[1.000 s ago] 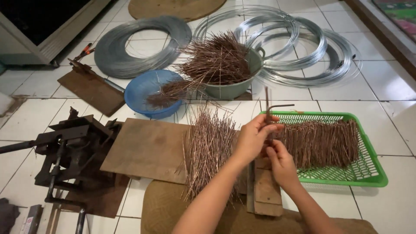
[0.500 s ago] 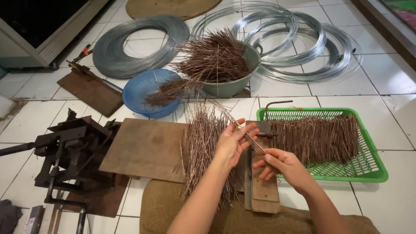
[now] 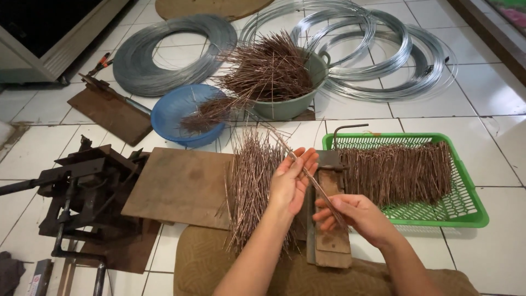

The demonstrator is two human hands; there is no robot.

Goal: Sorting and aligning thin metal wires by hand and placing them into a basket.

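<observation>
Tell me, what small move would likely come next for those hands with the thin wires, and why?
Probably lowering the few thin copper-coloured wires onto the narrow wooden jig. Both the left hand and right hand hold them slanted just above it, and the green plastic basket beside it already holds bent ones.

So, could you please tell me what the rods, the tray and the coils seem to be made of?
Rods: probably metal wire, dull reddish-brown, maybe rusted or coppery. Tray: likely plastic, glossy bright green mesh. Coils: apparently steel wire, shiny silver-grey.
</observation>
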